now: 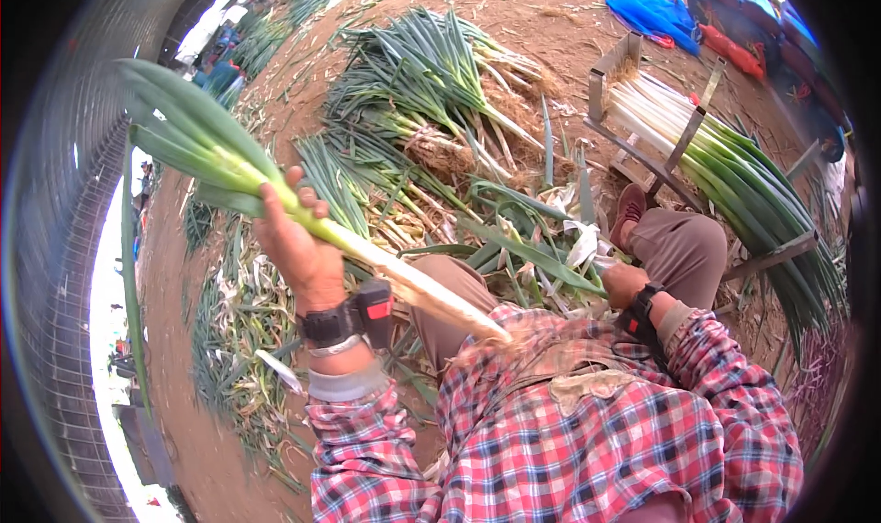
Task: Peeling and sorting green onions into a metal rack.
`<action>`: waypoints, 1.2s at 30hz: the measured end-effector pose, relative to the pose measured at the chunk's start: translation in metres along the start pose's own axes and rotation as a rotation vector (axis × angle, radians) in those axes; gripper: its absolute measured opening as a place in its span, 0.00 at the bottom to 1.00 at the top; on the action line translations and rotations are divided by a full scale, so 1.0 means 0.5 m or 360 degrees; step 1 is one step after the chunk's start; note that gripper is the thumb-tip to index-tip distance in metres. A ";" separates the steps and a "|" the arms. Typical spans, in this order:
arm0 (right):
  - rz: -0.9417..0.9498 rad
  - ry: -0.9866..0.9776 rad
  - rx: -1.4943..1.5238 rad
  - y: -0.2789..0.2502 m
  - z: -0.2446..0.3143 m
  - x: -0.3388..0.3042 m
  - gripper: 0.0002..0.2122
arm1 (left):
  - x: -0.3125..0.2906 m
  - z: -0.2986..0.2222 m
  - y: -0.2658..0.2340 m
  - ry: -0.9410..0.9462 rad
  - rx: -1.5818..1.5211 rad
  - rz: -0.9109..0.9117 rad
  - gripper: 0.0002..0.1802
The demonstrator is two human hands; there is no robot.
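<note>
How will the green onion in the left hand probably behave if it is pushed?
The green onion would probably resist bending along its pale shaft, which runs straight out from the left hand. Its leaves may flex more easily, looking broad and flat. It seems unlikely to roll far, because the leaves spread out.

no lettering, brand, number or sign can be read, and the small red mark (378, 310) on the left wrist's black device (372, 294) shows no legible characters.
</note>
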State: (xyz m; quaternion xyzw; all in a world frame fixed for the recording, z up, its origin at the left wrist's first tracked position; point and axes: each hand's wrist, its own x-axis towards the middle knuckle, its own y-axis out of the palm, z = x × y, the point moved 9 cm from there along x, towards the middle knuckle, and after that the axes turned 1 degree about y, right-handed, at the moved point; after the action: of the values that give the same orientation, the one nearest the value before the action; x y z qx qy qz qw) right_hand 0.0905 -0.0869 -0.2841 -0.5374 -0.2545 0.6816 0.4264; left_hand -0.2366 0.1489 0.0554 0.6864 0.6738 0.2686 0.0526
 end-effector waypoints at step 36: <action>-0.0721 -0.1271 0.1819 -0.476 0.462 -0.126 0.13 | -0.183 0.063 0.148 -0.0560 -0.0192 0.0419 0.15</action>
State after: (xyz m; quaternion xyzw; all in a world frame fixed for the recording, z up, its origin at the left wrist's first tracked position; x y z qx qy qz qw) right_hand -0.0518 0.0055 0.0077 0.1240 -0.1000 0.7471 0.6454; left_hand -0.1514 0.0641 0.0336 0.8003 0.5415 0.1891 0.1747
